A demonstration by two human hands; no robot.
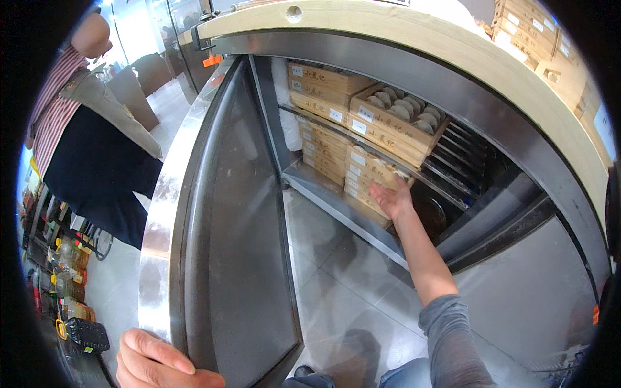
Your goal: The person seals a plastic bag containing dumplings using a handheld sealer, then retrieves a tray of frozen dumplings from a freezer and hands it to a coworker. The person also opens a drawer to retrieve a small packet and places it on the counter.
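At the lower left, my left hand (162,361) grips the edge of the swung-out steel refrigerator door (242,233). My right hand (394,198) reaches into the under-counter refrigerator, fingers spread, beside the lower stack of wooden boxes (371,182); whether its fingertips touch the boxes I cannot tell. On the wire shelf above it, an uncovered wooden box (388,120) holds rows of dumplings (401,109), on top of another box. Further wooden boxes (322,89) are stacked to its left, and more (324,150) stand below them. The boxes bear writing and white labels.
A wooden countertop (388,18) curves over the refrigerator. At the left stands a person in a striped top and dark apron (97,165), near several oil bottles (70,281) on the floor. More wooden boxes (526,31) are stacked at the upper right. Frost lines the refrigerator's back wall.
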